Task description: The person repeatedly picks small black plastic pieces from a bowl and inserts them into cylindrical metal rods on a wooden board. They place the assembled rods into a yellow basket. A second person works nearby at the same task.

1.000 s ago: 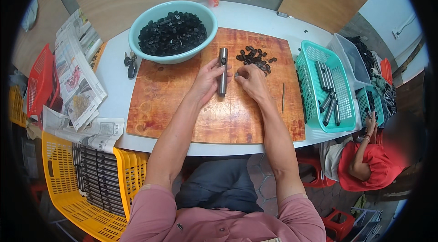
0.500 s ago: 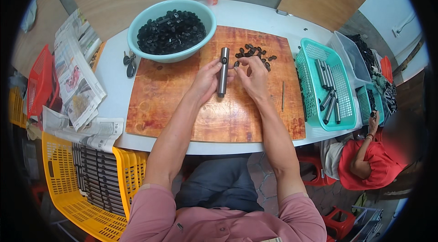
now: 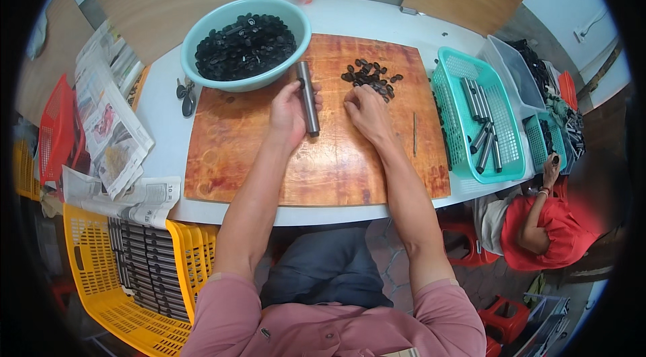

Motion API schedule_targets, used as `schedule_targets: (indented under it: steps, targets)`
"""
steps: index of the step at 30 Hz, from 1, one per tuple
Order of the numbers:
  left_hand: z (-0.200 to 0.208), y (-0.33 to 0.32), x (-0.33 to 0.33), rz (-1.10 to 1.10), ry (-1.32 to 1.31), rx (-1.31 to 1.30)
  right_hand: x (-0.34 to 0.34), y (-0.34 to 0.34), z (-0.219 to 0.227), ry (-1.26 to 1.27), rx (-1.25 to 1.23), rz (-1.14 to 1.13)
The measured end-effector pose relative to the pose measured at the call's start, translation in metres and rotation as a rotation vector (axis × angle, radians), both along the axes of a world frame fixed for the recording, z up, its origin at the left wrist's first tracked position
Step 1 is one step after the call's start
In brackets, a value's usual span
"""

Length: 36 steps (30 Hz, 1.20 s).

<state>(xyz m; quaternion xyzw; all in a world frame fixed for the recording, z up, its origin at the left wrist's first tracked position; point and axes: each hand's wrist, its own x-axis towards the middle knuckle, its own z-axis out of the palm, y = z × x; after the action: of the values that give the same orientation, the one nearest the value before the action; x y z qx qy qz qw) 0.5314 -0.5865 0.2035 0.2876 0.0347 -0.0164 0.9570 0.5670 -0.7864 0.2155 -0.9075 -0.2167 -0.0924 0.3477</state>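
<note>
A grey metal tube (image 3: pixel 307 98) with a dark hole near its upper end lies in my left hand (image 3: pixel 288 118), whose fingers wrap round it over the board. Apart from it, my right hand (image 3: pixel 367 113) reaches down at the near edge of a loose pile of small black oval pieces (image 3: pixel 370 74). Its fingers curl inward, and their tips are hidden, so whatever they pinch does not show. Both hands are above the orange-brown wooden board (image 3: pixel 336 179). On the board's right part rests a thin metal rod (image 3: pixel 414 133).
A pale green basin (image 3: pixel 303 41) full of black pieces stands back left, keys (image 3: pixel 186 98) beside it. At right is a turquoise basket (image 3: pixel 464 162) with tubes. A yellow crate (image 3: pixel 87 276) of tubes sits lower left. Another person in red (image 3: pixel 538 232) works at right.
My left hand has shifted left with the tube. My right hand, which held a small black piece beside the tube, has moved away to the pile, its fingers now curled down.
</note>
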Motion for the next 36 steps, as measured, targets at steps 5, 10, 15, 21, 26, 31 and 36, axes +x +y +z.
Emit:
schedule_targets:
  steps: [5,10,15,21,26,31,36]
  targets:
    - [0.004,0.007,-0.003,0.055,0.031,0.017,0.006,0.006,-0.017,-0.081,0.161,0.103]
    - [-0.003,0.013,-0.001,0.038,0.083,0.001,-0.008,0.04,-0.004,-0.345,-0.101,0.338]
    - [0.0,0.003,-0.004,-0.047,0.038,0.024,0.005,0.019,-0.011,-0.312,-0.13,0.308]
    - [0.0,-0.008,-0.006,-0.141,0.044,0.109,0.01,-0.006,-0.015,-0.377,-0.125,0.096]
    - [0.0,-0.012,-0.006,-0.157,0.034,0.104,0.01,-0.005,-0.015,-0.293,-0.103,0.038]
    - [0.006,-0.013,-0.009,-0.151,0.046,0.104,0.005,-0.007,-0.004,-0.102,-0.044,0.022]
    - [0.003,-0.012,-0.008,-0.173,0.032,0.152,0.008,-0.009,-0.004,-0.004,-0.01,0.011]
